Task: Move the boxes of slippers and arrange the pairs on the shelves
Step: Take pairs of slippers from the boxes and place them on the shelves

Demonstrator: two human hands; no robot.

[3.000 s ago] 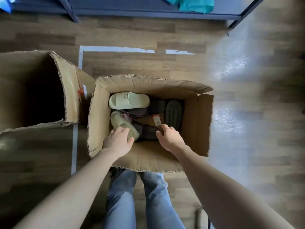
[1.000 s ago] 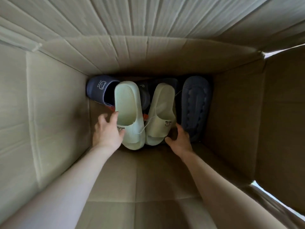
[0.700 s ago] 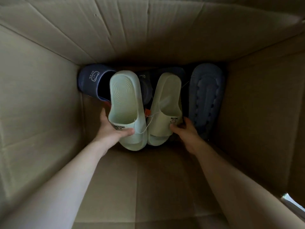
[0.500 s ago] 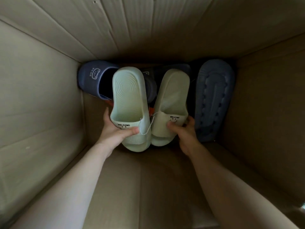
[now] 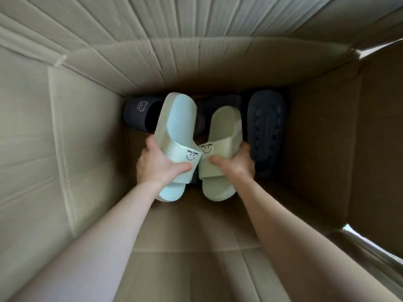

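The inside of a brown cardboard box [image 5: 65, 149] fills the whole view, its ribbed walls closing in on every side and its folded bottom flaps running under the arms. Two bare forearms reach in from the near edge.

Each of the hands is clamped on one slipper of a pale green pair, and both slippers are raised off the box bottom. The left hand [image 5: 157, 165] grips the left green slipper [image 5: 177, 127] round its strap, thumb across the top and fingers underneath. This slipper is tilted, heel end pointing away. The right hand [image 5: 236, 164] grips the right green slipper [image 5: 224, 129] the same way. The two straps touch at their inner edges, each printed with "WELCOME" and a smiley face.

Beyond the green pair, against the far end of the box, lie dark slippers. A navy slipper with a small bear badge [image 5: 139, 112] sits to the left of the pair. A second navy slipper [image 5: 222, 102] is partly hidden behind it. To the right of the pair an upturned dark slipper [image 5: 266, 127] shows its grooved sole.
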